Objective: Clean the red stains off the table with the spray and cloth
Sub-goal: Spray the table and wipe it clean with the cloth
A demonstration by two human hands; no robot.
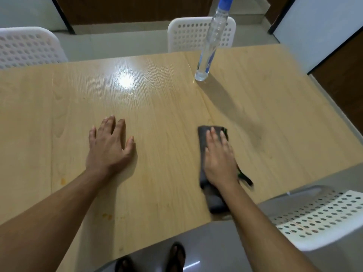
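A light wooden table (157,99) fills the view. My right hand (219,158) presses flat on a dark grey cloth (213,201) near the table's right front edge; the cloth sticks out ahead of and behind the palm. My left hand (110,146) rests flat on the bare tabletop, fingers spread, holding nothing. A clear spray bottle (211,44) with a blue top stands upright at the far right of the table. Faint orange-red stains show near the front left, one stain (63,181) beside my left forearm and another stain (107,215) closer to the edge.
A white perforated chair (196,34) stands behind the table's far side, another chair (27,48) at far left, and a third chair (318,214) at right front beside my right arm. My sandalled feet (176,256) stand on the grey floor below the table edge.
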